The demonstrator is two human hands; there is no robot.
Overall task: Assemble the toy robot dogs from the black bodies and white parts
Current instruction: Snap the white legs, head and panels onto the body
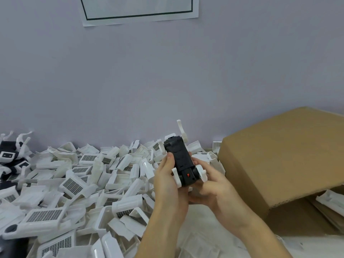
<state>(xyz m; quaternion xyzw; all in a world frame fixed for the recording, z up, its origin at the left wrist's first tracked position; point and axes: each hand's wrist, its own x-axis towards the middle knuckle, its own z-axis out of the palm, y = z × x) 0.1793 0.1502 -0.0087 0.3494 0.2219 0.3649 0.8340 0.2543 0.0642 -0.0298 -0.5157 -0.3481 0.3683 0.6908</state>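
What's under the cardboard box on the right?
Under the cardboard box, in the gap at its raised near edge, white parts show. The box covers whatever lies further back.

I am at a small assembly workbench, a piecework station rather than a home. A deep heap of identical white moulded plastic shells (78, 185) with grey grille panels covers the bench to its far edge against a plain lilac wall (167, 71). A brown corrugated cardboard carton (283, 155) lies open at the right edge, and finished black-and-white toy dogs (11, 155) pile up at the far left corner.
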